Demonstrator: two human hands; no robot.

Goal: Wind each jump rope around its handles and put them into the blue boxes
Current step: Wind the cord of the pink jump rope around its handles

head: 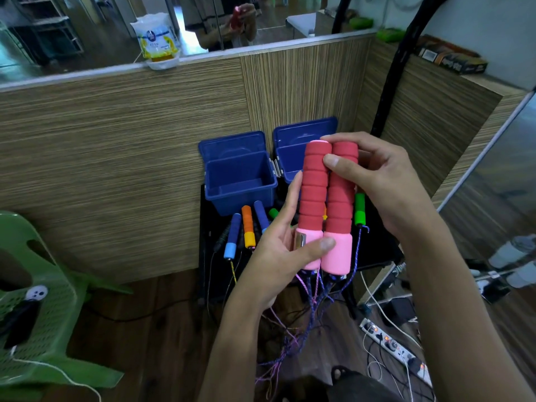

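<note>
Both hands hold two red jump rope handles [326, 204] side by side, upright, above the black worktop [377, 250]. Left hand [278, 250] grips the pink ends; right hand [385, 181] pinches the tops. Purple rope [307, 309] hangs loose below. Left blue box [240, 181] sits open with nothing inside. Right blue box [293, 152] is partly hidden. More handles [248, 227] lie on the worktop.
</note>
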